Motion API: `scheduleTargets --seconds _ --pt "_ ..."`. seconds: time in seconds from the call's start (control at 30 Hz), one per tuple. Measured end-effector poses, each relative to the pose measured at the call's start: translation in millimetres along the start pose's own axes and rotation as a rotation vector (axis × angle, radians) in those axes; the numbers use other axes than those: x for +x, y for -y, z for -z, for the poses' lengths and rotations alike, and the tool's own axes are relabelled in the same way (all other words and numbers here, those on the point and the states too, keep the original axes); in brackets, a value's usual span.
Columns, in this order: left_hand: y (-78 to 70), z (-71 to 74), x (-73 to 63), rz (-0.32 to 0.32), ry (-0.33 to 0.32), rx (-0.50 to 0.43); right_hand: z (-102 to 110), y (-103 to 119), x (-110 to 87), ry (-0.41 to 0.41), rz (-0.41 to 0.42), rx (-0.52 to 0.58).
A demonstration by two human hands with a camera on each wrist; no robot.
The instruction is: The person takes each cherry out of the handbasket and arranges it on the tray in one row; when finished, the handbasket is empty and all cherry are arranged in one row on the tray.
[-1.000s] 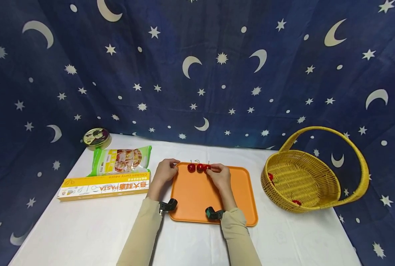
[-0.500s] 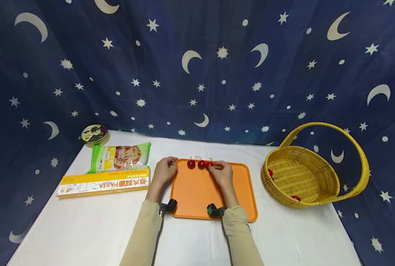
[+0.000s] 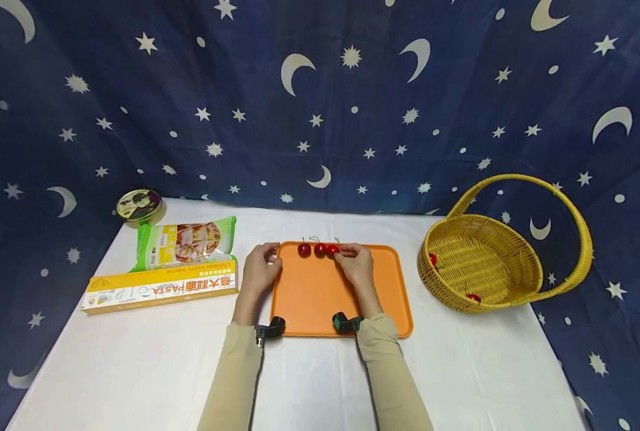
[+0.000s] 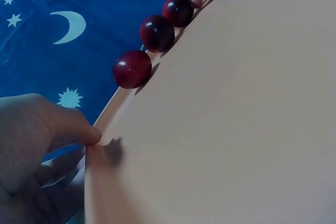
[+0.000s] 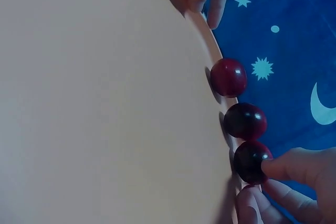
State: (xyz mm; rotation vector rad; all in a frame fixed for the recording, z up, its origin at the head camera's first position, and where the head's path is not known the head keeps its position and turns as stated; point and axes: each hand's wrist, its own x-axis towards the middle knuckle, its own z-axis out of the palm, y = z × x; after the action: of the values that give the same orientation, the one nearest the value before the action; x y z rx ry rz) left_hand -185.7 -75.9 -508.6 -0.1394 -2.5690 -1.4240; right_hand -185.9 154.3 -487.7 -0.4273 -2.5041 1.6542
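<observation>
Three dark red cherries with stems line up along the far edge of an orange tray point(image 3: 314, 299). They are the left cherry point(image 3: 304, 250), the middle cherry point(image 3: 320, 250) and the right cherry point(image 3: 333, 251). My right hand point(image 3: 358, 266) pinches the right cherry between thumb and fingertips, clearest in the right wrist view. At the tray's far left corner, my left hand point(image 3: 259, 272) has its thumb point(image 4: 79, 129) on the rim and its other fingers outside, gripping the edge. Neighbouring cherries sit close together in the wrist views.
A yellow wicker basket point(image 3: 532, 263) with a tall handle stands at the right, with red cherries inside such as one cherry point(image 3: 473, 297). At the left lie a pasta box point(image 3: 160, 287), a green food packet point(image 3: 187, 244) and a round tin point(image 3: 139, 206). Starry cloth hangs behind.
The head view has tilted downward, so everything sits higher in it. The right cherry, still pinched, has shifted slightly right from the left cherry. My left hand stays at the tray corner.
</observation>
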Motion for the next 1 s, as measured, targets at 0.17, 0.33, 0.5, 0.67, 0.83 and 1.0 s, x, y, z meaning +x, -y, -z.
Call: scheduleTargets --seconds 0.17,0.33,0.5,0.67,0.83,1.0 --pt "-0.3 0.9 2.4 -0.006 0.001 -0.024 0 1 3.0 -0.001 0.007 -0.005" --pt "0.5 0.1 3.4 -0.01 0.004 -0.018 3 1 2.1 -0.002 0.013 -0.016" --pt "3.1 0.3 2.5 0.027 0.023 -0.008 19 7 -1.0 -0.01 0.003 -0.022" --pt "3.2 0.6 1.4 0.039 0.033 -0.006 60 18 1.1 -0.081 0.02 -0.001" --pt "3.1 -0.3 2.1 0.032 0.036 -0.014 121 23 -0.1 -0.204 0.052 -0.08" --pt "4.5 0.2 2.4 0.025 0.028 -0.006 181 14 -5.0 -0.269 -0.028 -0.197"
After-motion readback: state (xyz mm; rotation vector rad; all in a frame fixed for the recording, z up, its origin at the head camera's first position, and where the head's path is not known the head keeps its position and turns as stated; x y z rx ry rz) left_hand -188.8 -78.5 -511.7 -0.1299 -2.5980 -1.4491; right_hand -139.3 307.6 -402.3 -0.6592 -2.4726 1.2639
